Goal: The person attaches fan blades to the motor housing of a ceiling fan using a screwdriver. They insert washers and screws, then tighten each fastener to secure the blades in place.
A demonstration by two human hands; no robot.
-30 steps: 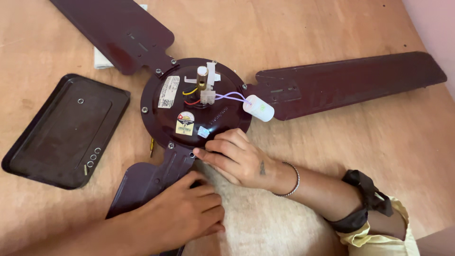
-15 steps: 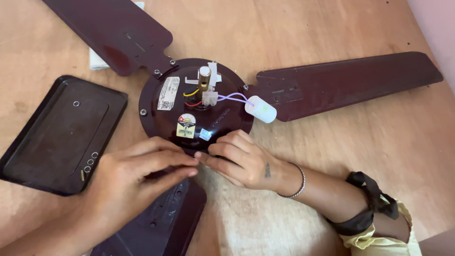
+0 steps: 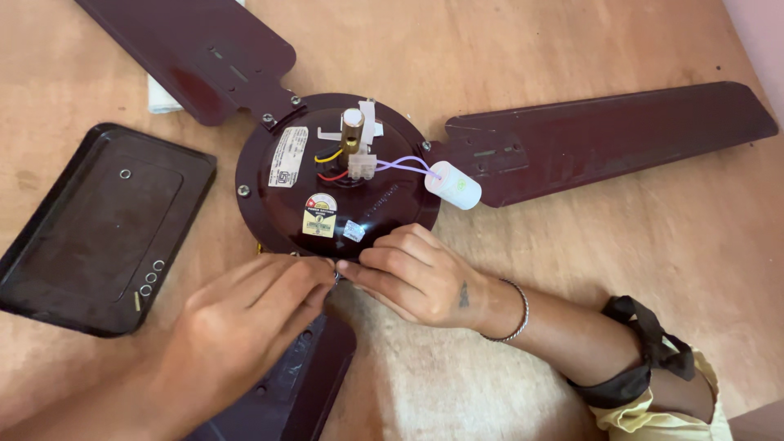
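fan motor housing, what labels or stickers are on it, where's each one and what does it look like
White label: long rectangle with dark print, left part of the dark maroon motor housing, tilted.
Round sticker: shield-like, red top, yellow and white lower part, lower middle of the housing.
Small tag: pale, squarish, right of the round sticker, just above the fingers of the right hand.
No screens or packages.

Just above the hands, the fan motor housing (image 3: 269, 175) is glossy dark maroon painted metal, with paper stickers. The blades (image 3: 604, 139) look smooth, semi-gloss. Left of the hands, a matt black plastic tray (image 3: 49, 269). The desk (image 3: 637, 269) is matt, dusty wood.
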